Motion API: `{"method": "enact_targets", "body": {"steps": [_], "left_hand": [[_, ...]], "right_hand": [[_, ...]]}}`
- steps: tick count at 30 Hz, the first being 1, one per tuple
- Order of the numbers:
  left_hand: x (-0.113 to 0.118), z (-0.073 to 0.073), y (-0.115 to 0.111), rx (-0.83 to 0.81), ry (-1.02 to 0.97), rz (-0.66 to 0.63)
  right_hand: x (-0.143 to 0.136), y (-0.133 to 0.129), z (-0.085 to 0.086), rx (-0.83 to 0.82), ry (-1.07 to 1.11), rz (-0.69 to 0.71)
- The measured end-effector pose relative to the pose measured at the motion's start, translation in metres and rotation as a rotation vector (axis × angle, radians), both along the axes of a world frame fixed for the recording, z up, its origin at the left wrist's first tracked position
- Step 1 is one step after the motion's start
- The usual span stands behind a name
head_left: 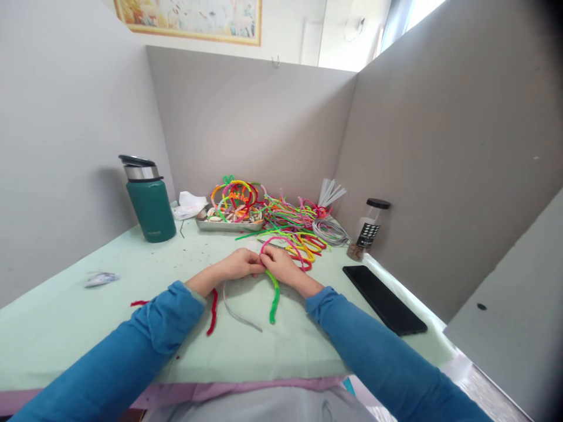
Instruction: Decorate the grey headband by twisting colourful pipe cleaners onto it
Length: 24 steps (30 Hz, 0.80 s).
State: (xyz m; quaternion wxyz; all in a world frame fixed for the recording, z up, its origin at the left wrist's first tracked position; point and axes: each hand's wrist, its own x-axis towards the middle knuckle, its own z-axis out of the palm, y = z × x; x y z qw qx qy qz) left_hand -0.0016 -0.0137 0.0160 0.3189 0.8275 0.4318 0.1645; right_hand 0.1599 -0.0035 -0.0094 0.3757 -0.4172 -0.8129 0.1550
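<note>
My left hand (pixel 240 264) and my right hand (pixel 281 264) meet over the middle of the table, fingertips pinched together. Between them is a fuzzy pipe cleaner (pixel 275 298), green to yellow-green, whose end hangs down toward me. A pink stretch of pipe cleaner (pixel 288 240) arches up behind my right hand; whether it joins the green one is hidden by my fingers. Below my left hand runs a thin grey wire (pixel 240 316), curving over the cloth. A short red pipe cleaner (pixel 213 313) lies by my left wrist, and another red piece (pixel 139 303) shows beside the left sleeve.
At the back, a metal tray (pixel 206 225) holds pipe-cleaner shapes and small pieces. Right of it lie a heap of pipe cleaners (pixel 292 212), coiled wire (pixel 331 232) and white strips (pixel 329 193). A green bottle (pixel 152 208), a black-lidded jar (pixel 368 230) and a black phone (pixel 385 299) flank the workspace.
</note>
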Motion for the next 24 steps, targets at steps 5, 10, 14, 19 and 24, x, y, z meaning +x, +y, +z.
{"method": "enact_targets", "body": {"steps": [5, 10, 14, 19, 24], "left_hand": [[0.0002, -0.0012, 0.0014, -0.004, -0.002, 0.010], [0.0003, -0.0005, 0.0011, -0.010, -0.002, 0.005], [0.0007, 0.0008, 0.0001, -0.021, -0.017, 0.002], [0.0011, 0.0009, -0.0004, -0.040, -0.012, 0.015], [0.0003, 0.0012, -0.0011, -0.030, -0.022, -0.004]], "right_hand": [[-0.0004, -0.0001, -0.0002, -0.020, 0.037, -0.012], [-0.0002, 0.0009, -0.0007, -0.038, 0.061, -0.013], [-0.0006, 0.0015, -0.0004, -0.035, 0.062, -0.022], [-0.0014, 0.0001, 0.0004, -0.027, 0.052, -0.035], [-0.0011, -0.0011, -0.0002, 0.011, 0.036, -0.073]]}}
